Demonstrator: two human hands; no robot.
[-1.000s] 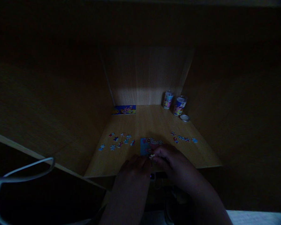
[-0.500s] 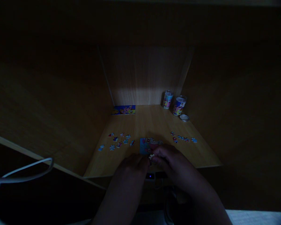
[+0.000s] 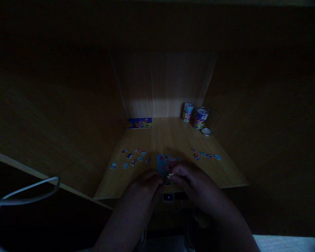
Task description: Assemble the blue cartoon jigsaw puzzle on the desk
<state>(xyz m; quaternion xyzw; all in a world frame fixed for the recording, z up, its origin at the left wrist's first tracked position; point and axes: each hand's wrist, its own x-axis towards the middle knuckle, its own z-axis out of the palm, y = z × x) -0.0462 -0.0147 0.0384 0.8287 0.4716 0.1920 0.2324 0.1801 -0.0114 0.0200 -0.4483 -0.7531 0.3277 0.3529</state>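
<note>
A jigsaw puzzle piece point(image 3: 170, 175), its pale back showing, is pinched between the thumb and forefinger of my right hand point(image 3: 190, 178). Beneath it lies a partly joined jigsaw puzzle point(image 3: 161, 161) with a light blue left side and cartoon figures; its lower right is hidden by my right hand. My left hand point(image 3: 149, 183) rests at the puzzle's lower left corner, fingers curled and closed together. Whether anything is in those fingers is hidden in the dark. Loose puzzle pieces point(image 3: 133, 162) are spread left of the puzzle, and more loose pieces point(image 3: 209, 156) lie to its right.
Two cartoon-printed cans, one light blue point(image 3: 188, 112) and one dark blue point(image 3: 201, 119), stand at the back right beside a round lid point(image 3: 207, 132). A dark blue picture card point(image 3: 139, 123) lies back left. Wooden walls enclose the surface. A white cable point(image 3: 28, 201) hangs front left.
My left hand has drawn back slightly left, away from the piece, uncovering more of the puzzle's lower left. My right hand keeps its pinch on the piece. The picture is dimmer.
</note>
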